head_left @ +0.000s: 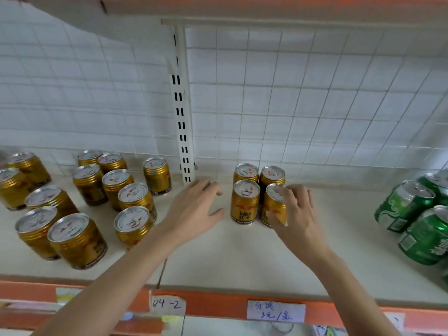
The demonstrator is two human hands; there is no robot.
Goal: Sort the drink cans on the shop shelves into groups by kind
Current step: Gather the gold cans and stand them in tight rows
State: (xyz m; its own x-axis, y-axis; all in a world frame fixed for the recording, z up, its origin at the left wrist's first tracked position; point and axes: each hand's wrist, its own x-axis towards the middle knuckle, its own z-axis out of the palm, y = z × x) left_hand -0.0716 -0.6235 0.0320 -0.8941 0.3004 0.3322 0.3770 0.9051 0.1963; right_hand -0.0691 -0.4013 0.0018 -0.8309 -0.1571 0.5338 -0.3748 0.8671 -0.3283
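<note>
A short gold metal drink can (275,204) is gripped by the right hand (297,212), in a block of four. The left hand (194,204) hovers open. Beyond it more gold cans (135,197) stand loosely, ungrouped; green cans (412,214) lie right.

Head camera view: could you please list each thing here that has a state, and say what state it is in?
Left hand: open, fingers spread above the shelf, holding nothing.
Right hand: grips the front right gold can.
Group of four gold cans: upright, unopened.
Gold cans on the left: upright, unopened, loosely spread.
Green cans: unopened, grouped at the right.
</note>
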